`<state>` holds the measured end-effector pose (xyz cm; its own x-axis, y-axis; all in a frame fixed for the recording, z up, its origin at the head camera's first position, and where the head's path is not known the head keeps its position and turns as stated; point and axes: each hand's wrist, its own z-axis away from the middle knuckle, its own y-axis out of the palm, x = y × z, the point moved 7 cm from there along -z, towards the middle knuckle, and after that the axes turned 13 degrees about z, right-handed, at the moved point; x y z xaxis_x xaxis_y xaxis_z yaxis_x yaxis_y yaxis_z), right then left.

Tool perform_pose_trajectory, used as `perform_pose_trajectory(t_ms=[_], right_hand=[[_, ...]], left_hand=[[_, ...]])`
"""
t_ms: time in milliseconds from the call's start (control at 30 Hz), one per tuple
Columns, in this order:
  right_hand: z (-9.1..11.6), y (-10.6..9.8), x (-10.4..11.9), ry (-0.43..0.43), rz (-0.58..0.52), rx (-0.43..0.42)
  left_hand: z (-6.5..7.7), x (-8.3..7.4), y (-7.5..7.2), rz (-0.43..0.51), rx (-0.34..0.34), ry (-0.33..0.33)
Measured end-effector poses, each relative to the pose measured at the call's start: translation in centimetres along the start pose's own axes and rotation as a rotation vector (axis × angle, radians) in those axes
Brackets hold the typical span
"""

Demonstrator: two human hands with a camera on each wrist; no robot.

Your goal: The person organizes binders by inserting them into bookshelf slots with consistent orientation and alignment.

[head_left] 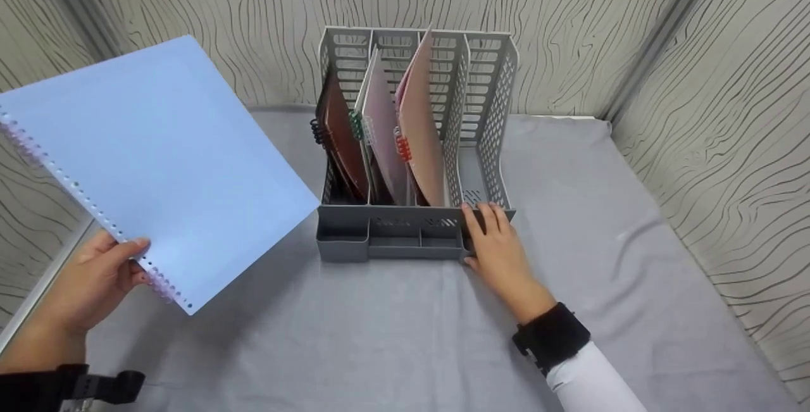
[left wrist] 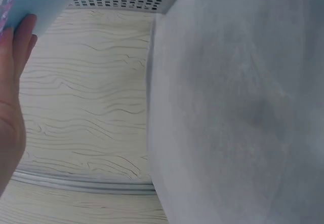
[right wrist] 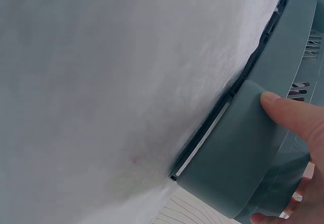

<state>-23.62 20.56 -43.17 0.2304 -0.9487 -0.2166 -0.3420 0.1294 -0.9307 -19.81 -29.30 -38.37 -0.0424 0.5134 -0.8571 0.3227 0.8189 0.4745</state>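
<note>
A light-blue spiral notebook [head_left: 161,165] with a pale purple coil is up in the air at the left of the head view. My left hand [head_left: 95,279] pinches it at the bound edge, thumb on the cover. The grey desk file organizer [head_left: 411,211] stands on the cloth. My right hand [head_left: 500,250] grips its front right corner, fingers over the front wall; in the right wrist view the thumb [right wrist: 288,110] presses the outer face. Inside the organizer, a brown notebook [head_left: 345,137], a pale notebook [head_left: 383,127] and a pink notebook [head_left: 419,127] lean in separate slots.
Small trays [head_left: 395,250] run along the organizer's front. Grey cloth [head_left: 392,336] covers the table. Wood-grain patterned panels [head_left: 569,13] rise behind and at both sides, joined by grey metal strips.
</note>
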Motion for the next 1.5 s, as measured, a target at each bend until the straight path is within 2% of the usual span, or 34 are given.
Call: perform_pose_trajectory(t_ms=[200, 367, 533, 767, 933, 1100, 1233, 1500], right_hand=[[0.0, 0.0, 0.1, -0.006, 0.006, 0.0], [0.0, -0.1, 0.1, -0.012, 0.01, -0.003], [0.1, -0.1, 0.0, -0.01, 0.01, 0.007], [0.1, -0.1, 0.1, -0.013, -0.003, 0.002], [0.0, 0.0, 0.0, -0.01, -0.003, 0.018], [0.0, -0.2, 0.0, -0.013, 0.008, -0.003], [0.1, -0.3, -0.1, -0.015, 0.016, -0.023], [0.0, 0.0, 0.1, -0.027, 0.029, -0.017]], left_hand=[[0.0, -0.3, 2.7, -0.033, 0.021, 0.011], [-0.3, -0.2, 4.5, -0.095, 0.026, 0.005], [-0.4, 0.1, 6.1, -0.172, 0.026, -0.007], [-0.4, 0.3, 8.7, -0.324, 0.027, -0.015], [-0.4, 0.3, 10.9, -0.412, 0.081, -0.014], [-0.8, 0.5, 12.9, -0.489, 0.15, 0.014], [-1.4, 0.9, 14.5, -0.52, 0.169, 0.037], [-3.1, 1.8, 17.7, -0.495, 0.211, 0.052]])
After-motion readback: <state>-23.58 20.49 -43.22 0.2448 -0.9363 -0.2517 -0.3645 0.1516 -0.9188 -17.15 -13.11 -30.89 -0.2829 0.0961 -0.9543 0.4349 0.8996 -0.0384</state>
